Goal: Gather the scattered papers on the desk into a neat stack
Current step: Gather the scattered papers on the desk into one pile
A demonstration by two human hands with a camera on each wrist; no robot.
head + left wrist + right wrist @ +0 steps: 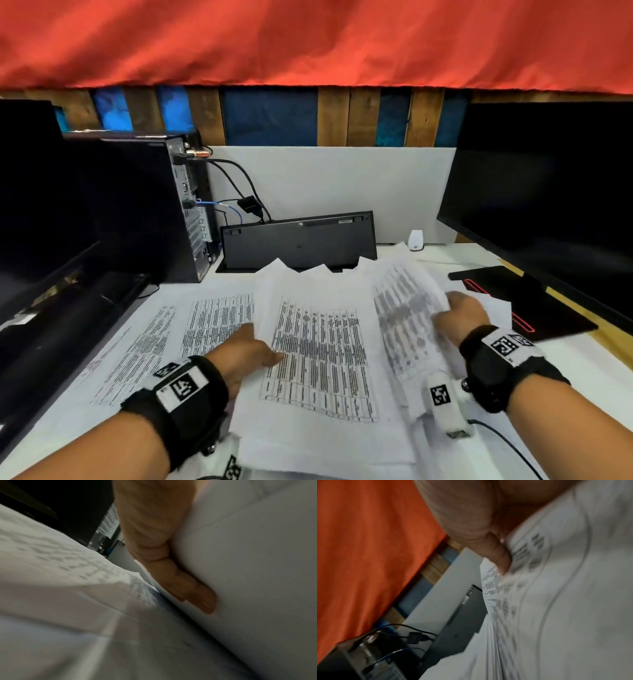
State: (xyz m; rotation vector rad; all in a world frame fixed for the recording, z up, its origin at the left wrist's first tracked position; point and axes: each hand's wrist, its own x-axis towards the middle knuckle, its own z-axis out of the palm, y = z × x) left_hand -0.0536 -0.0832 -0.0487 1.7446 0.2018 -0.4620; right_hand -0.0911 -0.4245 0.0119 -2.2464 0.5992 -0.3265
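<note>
Low in the frame both wrists wear black straps with square code tags. The left hand [245, 353] sits lower centre, thumb on top of the middle sheaf [318, 356] and fingers tucked under its left edge, so it's gripping that bunch; the left wrist view shows the thumb [193, 588] pressed flat on the white paper. The right hand [460, 317] is at right of centre, pinching the right edge of a fanned, curling bundle [407, 308], thumb [496, 555] on the printed side. Both bundles are lifted off the bench [582, 387], overlapping in the middle.

More sheets [161, 342] lie flat at left of centre, just beside the left hand.

A white dongle [445, 404] with a cable is near the right wrist. Further back: a black keyboard [298, 240] propped on edge at centre, a PC tower [144, 205] at left with cables, dark monitors at both sides, the right one's stand [507, 298] right behind the right hand. White divider, wood slats and an orange cloth [308, 41] up top.
</note>
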